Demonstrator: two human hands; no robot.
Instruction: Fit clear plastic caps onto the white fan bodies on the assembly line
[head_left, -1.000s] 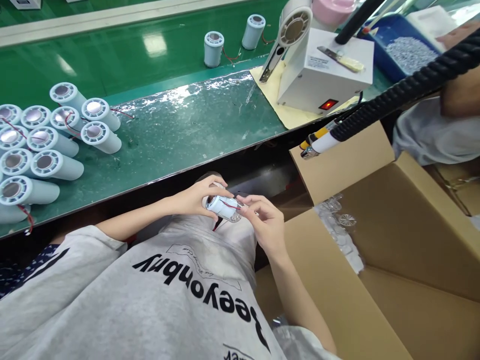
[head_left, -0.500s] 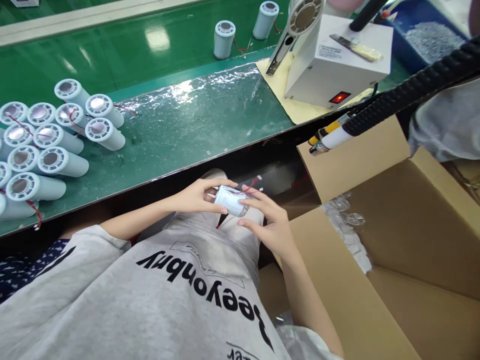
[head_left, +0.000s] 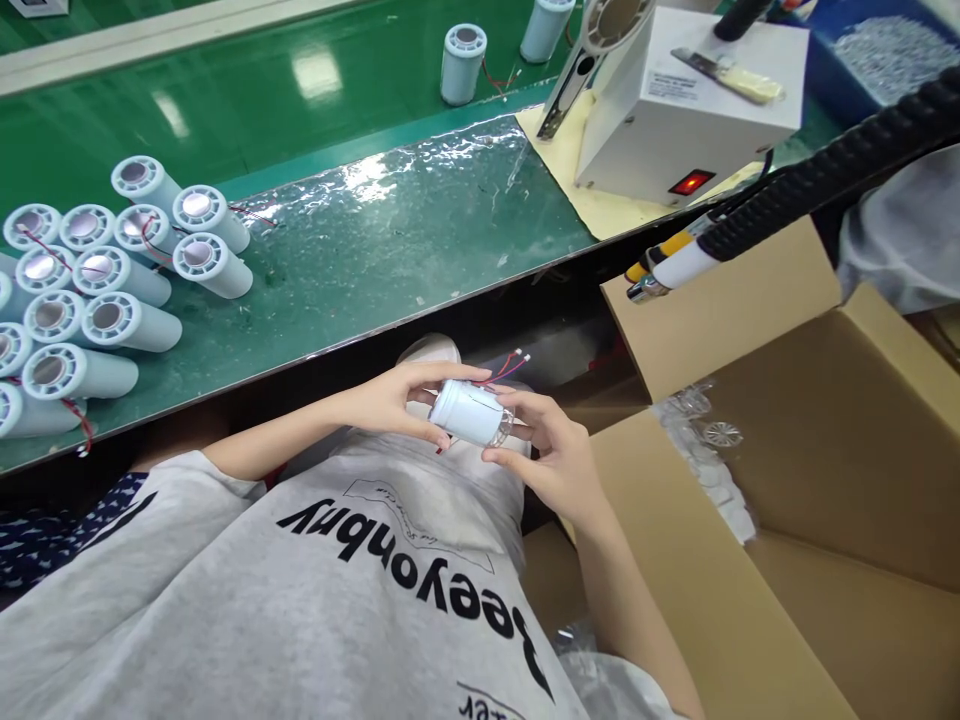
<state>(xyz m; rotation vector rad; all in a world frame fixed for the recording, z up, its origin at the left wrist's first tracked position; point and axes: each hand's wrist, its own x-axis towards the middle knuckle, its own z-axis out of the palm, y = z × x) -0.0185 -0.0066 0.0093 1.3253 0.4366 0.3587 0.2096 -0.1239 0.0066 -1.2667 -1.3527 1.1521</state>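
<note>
A light blue cylinder with red wires lies tilted between both hands above the lap. My left hand is wrapped round its left end, thumb below and fingers above. At the right end, beside a clear ribbed round piece, my right hand closes with bent fingers and thumb on that end. Many similar blue cylinders stand in a group on the green bench at the left.
Two more cylinders, one of them here, stand at the back near a white box with a lit red switch. A black hose crosses the right side. An open carton holds clear plastic parts; a blue bin is behind.
The fingers of my right hand have closed onto the cylinder's right end, where the clear piece now shows more plainly. The cylinder has shifted slightly right and down. The view has moved a little.
</note>
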